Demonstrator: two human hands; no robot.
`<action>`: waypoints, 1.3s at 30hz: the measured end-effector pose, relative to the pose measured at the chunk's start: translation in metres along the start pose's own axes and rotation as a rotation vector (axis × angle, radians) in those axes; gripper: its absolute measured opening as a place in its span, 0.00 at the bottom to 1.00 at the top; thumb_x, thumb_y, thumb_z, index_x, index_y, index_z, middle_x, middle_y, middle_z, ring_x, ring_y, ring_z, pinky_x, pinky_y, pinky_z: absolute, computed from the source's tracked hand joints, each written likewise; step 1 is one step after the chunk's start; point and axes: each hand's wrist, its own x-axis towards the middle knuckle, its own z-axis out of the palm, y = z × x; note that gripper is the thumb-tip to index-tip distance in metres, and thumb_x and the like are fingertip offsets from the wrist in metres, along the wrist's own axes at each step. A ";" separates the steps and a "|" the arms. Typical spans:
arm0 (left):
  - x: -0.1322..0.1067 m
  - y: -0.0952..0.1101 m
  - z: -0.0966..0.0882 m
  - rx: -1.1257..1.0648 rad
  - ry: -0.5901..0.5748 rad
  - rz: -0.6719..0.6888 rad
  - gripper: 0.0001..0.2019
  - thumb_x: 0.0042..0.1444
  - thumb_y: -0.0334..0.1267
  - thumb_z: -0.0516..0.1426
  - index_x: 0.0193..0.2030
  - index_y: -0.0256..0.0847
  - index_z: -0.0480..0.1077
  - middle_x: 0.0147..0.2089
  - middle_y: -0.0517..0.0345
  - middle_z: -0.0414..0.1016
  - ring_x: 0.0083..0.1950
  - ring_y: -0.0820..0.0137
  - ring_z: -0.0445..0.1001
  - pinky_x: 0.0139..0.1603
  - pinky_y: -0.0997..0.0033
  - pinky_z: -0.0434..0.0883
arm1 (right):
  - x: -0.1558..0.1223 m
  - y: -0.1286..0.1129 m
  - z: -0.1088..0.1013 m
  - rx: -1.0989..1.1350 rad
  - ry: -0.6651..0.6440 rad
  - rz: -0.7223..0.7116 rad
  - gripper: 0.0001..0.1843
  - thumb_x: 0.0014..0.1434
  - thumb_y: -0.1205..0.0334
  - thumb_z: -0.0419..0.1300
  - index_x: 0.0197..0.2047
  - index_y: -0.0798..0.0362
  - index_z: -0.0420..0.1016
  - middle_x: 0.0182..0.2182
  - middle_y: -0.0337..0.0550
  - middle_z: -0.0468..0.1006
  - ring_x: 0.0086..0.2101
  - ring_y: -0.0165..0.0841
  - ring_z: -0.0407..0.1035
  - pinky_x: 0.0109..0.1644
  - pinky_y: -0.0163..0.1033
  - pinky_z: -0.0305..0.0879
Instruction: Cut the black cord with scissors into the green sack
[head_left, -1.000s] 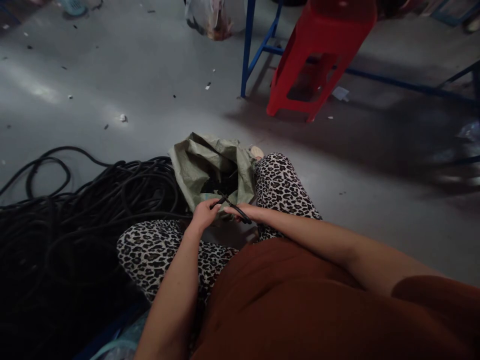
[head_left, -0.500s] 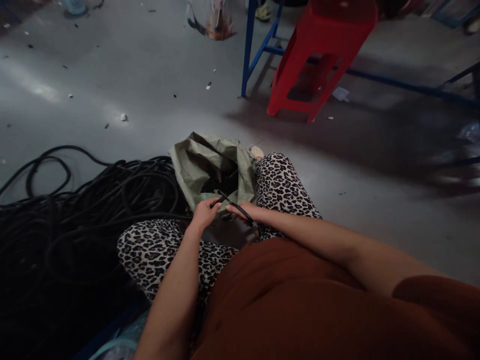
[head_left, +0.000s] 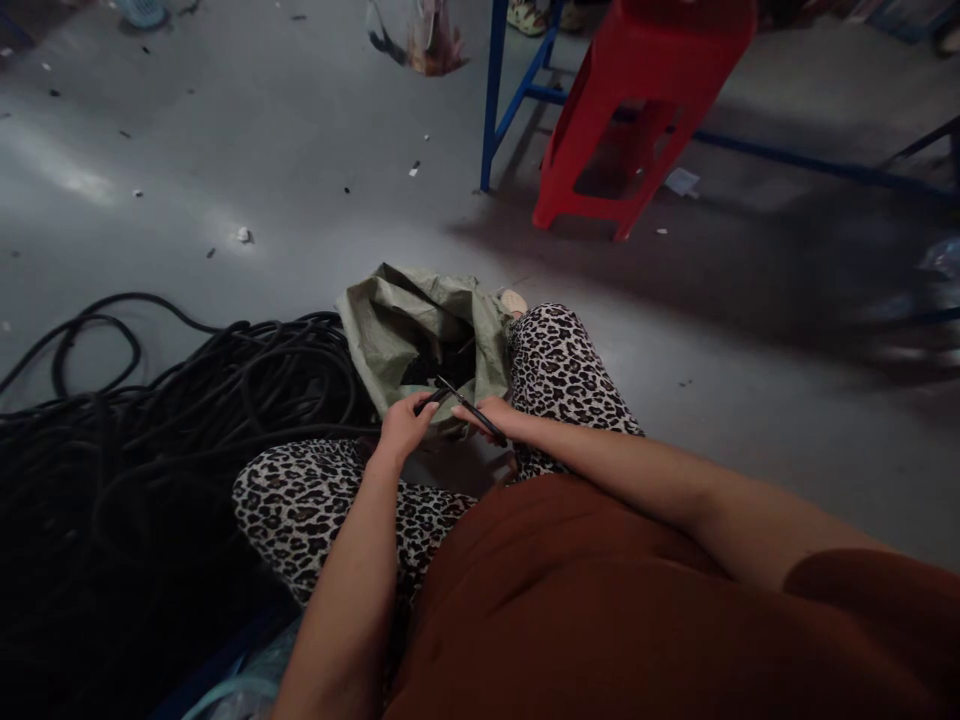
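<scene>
I sit on the floor with my knees apart, in leopard-print trousers. My left hand (head_left: 405, 425) is closed round the end of a short black cable piece (head_left: 431, 402). My right hand (head_left: 496, 418) is closed on a thin dark tool or cable piece (head_left: 472, 410) that crosses the left one; I cannot make out which it is. Both hands hover just in front of an open green woven sack (head_left: 420, 325) with dark bits inside it.
A big heap of black cable (head_left: 150, 440) lies on the floor at my left. A red plastic stool (head_left: 637, 110) and a blue metal frame (head_left: 495, 100) stand ahead. Another person's feet (head_left: 536, 15) show at the top. Scraps dot the grey floor.
My hands have barely moved; the dark piece in my right hand has straightened a little. Someone's feet have come into view at the top behind the blue frame.
</scene>
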 end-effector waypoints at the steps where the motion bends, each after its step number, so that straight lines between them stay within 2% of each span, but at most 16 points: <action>1: 0.000 0.001 -0.001 0.004 -0.008 0.003 0.14 0.61 0.39 0.60 0.50 0.40 0.82 0.50 0.48 0.86 0.53 0.55 0.83 0.60 0.55 0.76 | 0.000 0.001 0.000 0.020 -0.006 -0.001 0.33 0.60 0.29 0.66 0.26 0.54 0.74 0.14 0.41 0.69 0.16 0.32 0.66 0.17 0.34 0.62; 8: 0.000 0.004 -0.003 -0.020 -0.073 0.005 0.13 0.60 0.38 0.60 0.47 0.41 0.84 0.49 0.49 0.86 0.53 0.55 0.83 0.61 0.54 0.76 | -0.003 -0.001 0.001 0.045 -0.078 0.010 0.35 0.60 0.28 0.65 0.26 0.56 0.73 0.19 0.41 0.73 0.20 0.30 0.70 0.20 0.30 0.64; 13: -0.001 0.004 -0.001 -0.060 -0.110 0.026 0.13 0.59 0.38 0.60 0.46 0.41 0.84 0.48 0.50 0.87 0.52 0.57 0.83 0.61 0.55 0.76 | -0.002 -0.002 0.000 -0.013 -0.082 -0.019 0.33 0.63 0.32 0.65 0.27 0.56 0.73 0.21 0.42 0.73 0.24 0.31 0.72 0.25 0.30 0.67; 16: -0.002 0.004 -0.001 -0.058 -0.119 0.046 0.14 0.59 0.39 0.58 0.46 0.41 0.84 0.47 0.52 0.87 0.51 0.57 0.83 0.58 0.58 0.77 | -0.002 -0.002 0.000 -0.012 -0.067 0.000 0.33 0.62 0.31 0.65 0.27 0.56 0.74 0.19 0.43 0.72 0.22 0.32 0.70 0.24 0.32 0.67; 23: 0.000 0.002 -0.002 -0.004 -0.123 0.054 0.16 0.62 0.42 0.55 0.44 0.40 0.83 0.38 0.53 0.85 0.42 0.59 0.81 0.47 0.62 0.75 | -0.003 -0.002 0.000 -0.028 -0.003 0.014 0.36 0.59 0.26 0.64 0.24 0.54 0.71 0.13 0.38 0.66 0.14 0.30 0.63 0.15 0.32 0.60; 31: 0.001 0.001 -0.002 0.008 -0.099 0.042 0.16 0.62 0.43 0.53 0.41 0.39 0.82 0.34 0.52 0.83 0.39 0.61 0.79 0.44 0.64 0.72 | -0.011 -0.009 -0.003 -0.100 0.008 0.038 0.34 0.62 0.30 0.63 0.25 0.54 0.74 0.12 0.41 0.67 0.14 0.34 0.65 0.17 0.35 0.62; 39: 0.002 -0.001 -0.001 -0.004 -0.090 0.039 0.14 0.61 0.43 0.55 0.37 0.40 0.82 0.31 0.54 0.81 0.36 0.62 0.78 0.42 0.65 0.72 | -0.014 -0.010 -0.003 -0.082 0.023 0.021 0.34 0.61 0.32 0.66 0.21 0.54 0.71 0.11 0.41 0.65 0.14 0.33 0.64 0.17 0.35 0.61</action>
